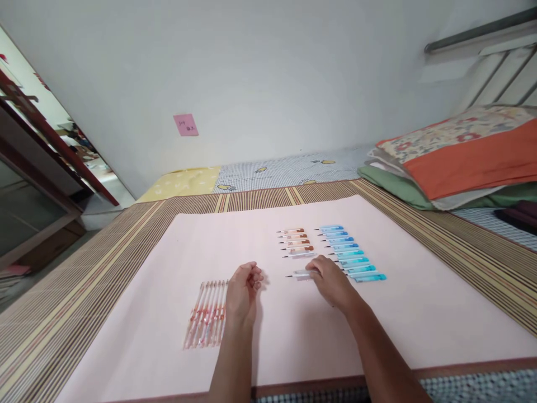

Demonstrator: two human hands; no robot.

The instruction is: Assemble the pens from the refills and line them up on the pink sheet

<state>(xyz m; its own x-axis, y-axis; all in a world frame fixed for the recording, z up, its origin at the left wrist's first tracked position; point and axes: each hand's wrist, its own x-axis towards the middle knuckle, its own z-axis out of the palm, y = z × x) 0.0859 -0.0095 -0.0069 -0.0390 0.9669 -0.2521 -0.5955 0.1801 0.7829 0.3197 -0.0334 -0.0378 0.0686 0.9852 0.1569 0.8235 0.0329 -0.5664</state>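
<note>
My right hand rests on the pale pink sheet with its fingers pinched on a clear pen part with a thin tip. Just beyond it lies a short column of brown-capped pen parts, and to its right a longer column of blue ones. My left hand is curled into a loose fist above the sheet, with nothing visible in it. Beside it on the left lies a row of clear pen barrels with red print.
The pink sheet lies on a striped woven mat over a bed. Folded bedding and an orange pillow are stacked at the right. A white wall with a pink note stands behind. A wooden cabinet is at the left.
</note>
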